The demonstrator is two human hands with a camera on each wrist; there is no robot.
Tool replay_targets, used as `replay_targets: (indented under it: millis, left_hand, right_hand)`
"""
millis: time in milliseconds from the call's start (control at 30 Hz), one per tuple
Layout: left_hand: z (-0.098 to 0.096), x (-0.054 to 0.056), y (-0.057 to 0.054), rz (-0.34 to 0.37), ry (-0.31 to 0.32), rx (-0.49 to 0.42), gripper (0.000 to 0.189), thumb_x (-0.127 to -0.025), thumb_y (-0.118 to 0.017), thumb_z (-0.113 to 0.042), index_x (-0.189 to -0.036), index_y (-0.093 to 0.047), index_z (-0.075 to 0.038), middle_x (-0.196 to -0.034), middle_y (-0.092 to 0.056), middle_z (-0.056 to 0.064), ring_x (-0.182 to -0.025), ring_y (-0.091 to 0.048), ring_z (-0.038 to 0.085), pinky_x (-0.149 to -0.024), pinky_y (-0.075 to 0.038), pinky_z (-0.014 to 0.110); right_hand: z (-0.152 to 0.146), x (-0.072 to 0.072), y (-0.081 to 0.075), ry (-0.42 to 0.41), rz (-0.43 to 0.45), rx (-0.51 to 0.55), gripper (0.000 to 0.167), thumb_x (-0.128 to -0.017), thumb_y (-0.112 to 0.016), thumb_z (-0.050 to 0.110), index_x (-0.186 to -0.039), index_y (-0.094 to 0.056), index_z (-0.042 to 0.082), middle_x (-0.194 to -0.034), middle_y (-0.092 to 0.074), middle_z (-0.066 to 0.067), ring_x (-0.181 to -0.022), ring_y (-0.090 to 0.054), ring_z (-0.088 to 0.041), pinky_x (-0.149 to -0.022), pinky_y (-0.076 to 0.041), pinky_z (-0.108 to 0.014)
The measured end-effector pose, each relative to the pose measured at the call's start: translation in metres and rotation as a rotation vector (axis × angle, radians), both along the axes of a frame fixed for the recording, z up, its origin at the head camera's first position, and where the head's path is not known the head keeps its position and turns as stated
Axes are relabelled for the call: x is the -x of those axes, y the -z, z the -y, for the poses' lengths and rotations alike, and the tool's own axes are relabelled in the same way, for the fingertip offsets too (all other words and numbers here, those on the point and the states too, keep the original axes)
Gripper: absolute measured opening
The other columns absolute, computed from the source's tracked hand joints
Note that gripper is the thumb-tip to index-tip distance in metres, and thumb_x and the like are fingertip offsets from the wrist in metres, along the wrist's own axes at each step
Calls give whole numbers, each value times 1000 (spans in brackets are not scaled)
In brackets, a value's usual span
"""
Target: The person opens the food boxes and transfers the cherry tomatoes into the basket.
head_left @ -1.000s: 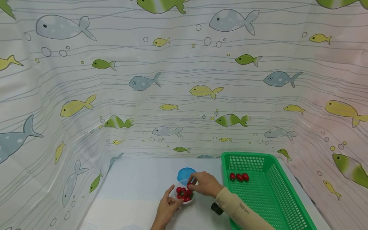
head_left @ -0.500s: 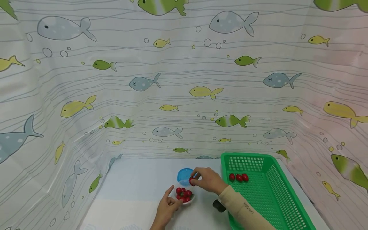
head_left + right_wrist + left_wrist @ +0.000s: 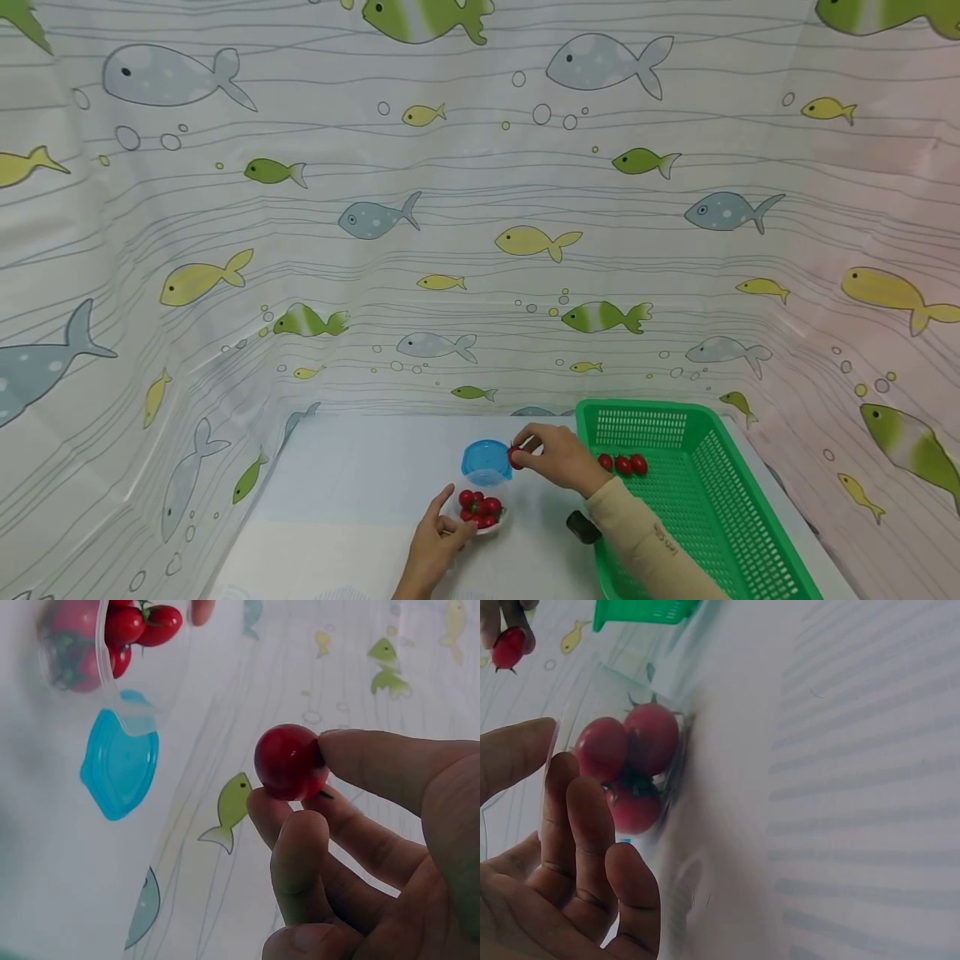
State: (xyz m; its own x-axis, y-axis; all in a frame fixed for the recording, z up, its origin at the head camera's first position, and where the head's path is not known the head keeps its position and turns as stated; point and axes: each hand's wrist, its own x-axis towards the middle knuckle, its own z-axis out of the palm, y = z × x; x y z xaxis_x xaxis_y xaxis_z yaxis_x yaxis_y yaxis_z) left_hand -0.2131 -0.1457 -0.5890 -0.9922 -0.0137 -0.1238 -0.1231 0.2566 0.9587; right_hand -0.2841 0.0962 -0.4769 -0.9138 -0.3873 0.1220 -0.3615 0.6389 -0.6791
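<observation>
A clear plastic container holding several red cherry tomatoes sits at the front middle of the table. My left hand grips its left side, thumb and fingers around the wall; the left wrist view shows the fingers along it. Above and right of the container, my right hand pinches one cherry tomato between thumb and fingertips, its green stem pointing down toward the palm. Behind the container lies a blue lid, just left of the held tomato in the head view.
A green perforated basket stands on the right, with 3 tomatoes near its left wall. The right forearm crosses over its near left rim, with a black device at the wrist. A fish-patterned curtain encloses the white table.
My right hand has lifted the tomato away from the container, moving up and right past the blue lid toward the basket. My left hand has stayed at the container.
</observation>
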Motion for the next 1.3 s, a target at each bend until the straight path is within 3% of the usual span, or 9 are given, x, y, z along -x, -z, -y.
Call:
replay_targets:
  millis: [600, 800, 933, 1067, 1300]
  left_hand:
    - [0, 0, 1, -21, 10, 9, 81, -90, -77, -23, -155, -34, 0, -77, -63, 2, -70, -58, 18, -55, -47, 30]
    - [1, -1, 1, -14, 13, 15, 80, -90, -77, -23, -154, -34, 0, -77, -63, 2, -70, -58, 18, -55, -47, 30]
    - [1, -1, 2, -15, 15, 13, 80, -90, -77, -22, -154, -34, 0, -77, -63, 2, -70, -58, 18, -55, -47, 30]
    - [1, -1, 2, -18, 17, 8, 80, -90, -77, -21, -154, -34, 0, -77, -63, 2, -70, -59, 18, -55, -47, 30]
    - [0, -2, 0, -21, 19, 1, 81, -90, -77, -22, -154, -33, 1, -77, -63, 2, -71, -60, 19, -54, -47, 30]
  right_hand:
    - [-46, 19, -7, 135, 22, 138, 15, -95, -73, 21, -109, -72, 15, -100, -72, -1, -96, -66, -23, -74, -53, -40]
    - [-69, 24, -4, 190, 36, 133, 18, -96, -72, 27, -110, -71, 17, -103, -72, -1, -99, -65, -24, -77, -52, -41]
    - [-85, 25, -3, 202, 0, 121, 21, -97, -71, 28, -113, -70, 14, -107, -71, -5, -100, -66, -25, -79, -54, -43]
    - [-100, 24, -4, 223, -29, 107, 24, -98, -69, 28, -115, -70, 11, -111, -71, -11, -102, -67, -29, -81, -54, -46]
    - [-125, 19, -9, 279, -1, 81, 34, -99, -67, 35, -121, -68, 9, -116, -69, -15, -106, -65, -32, -84, -53, -50]
